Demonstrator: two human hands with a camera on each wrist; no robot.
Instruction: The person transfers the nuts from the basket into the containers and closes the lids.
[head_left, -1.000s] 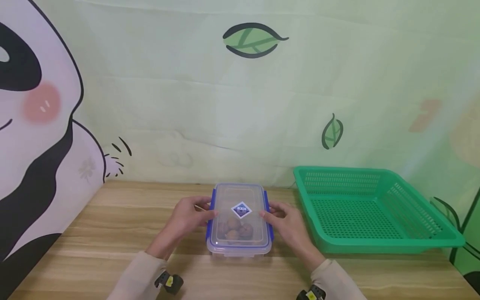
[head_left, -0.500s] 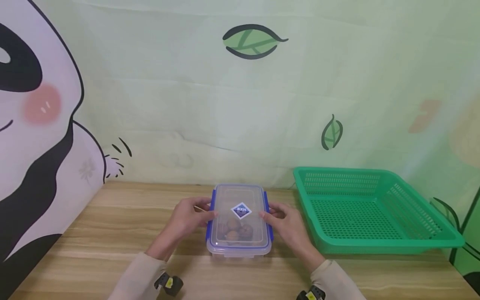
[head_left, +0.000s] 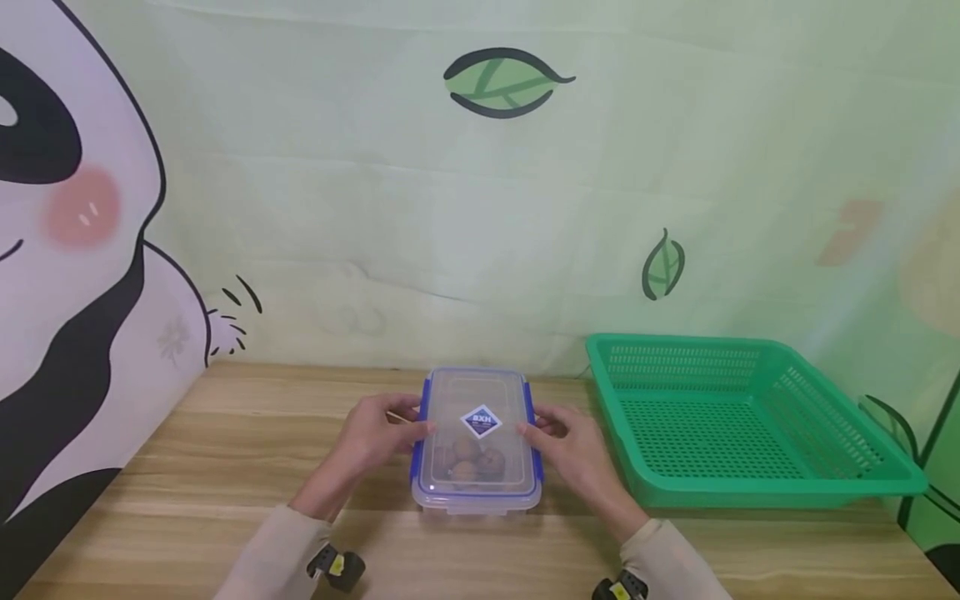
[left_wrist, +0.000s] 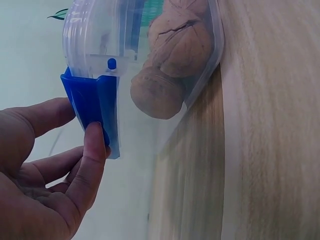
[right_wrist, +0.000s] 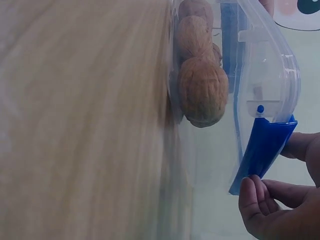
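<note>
A clear plastic food container (head_left: 480,392) with a blue-edged lid and a diamond label sits on the wooden table. Several walnuts (head_left: 467,467) lie inside, at its near end. My left hand (head_left: 378,429) grips the left side, thumb at the lid's edge. In the left wrist view its fingertips pinch the blue side clip (left_wrist: 92,102). Opposite it, my right hand (head_left: 573,437) holds the right side the same way, its thumb on the lid's edge. The right wrist view shows those fingers curled against the other blue clip (right_wrist: 262,150). The lid is on the container.
A green perforated plastic basket (head_left: 757,483) stands to the right of the right hand. Behind the wooden table (head_left: 247,433) hangs a pale green cloth backdrop (head_left: 360,208) printed with leaves and a panda.
</note>
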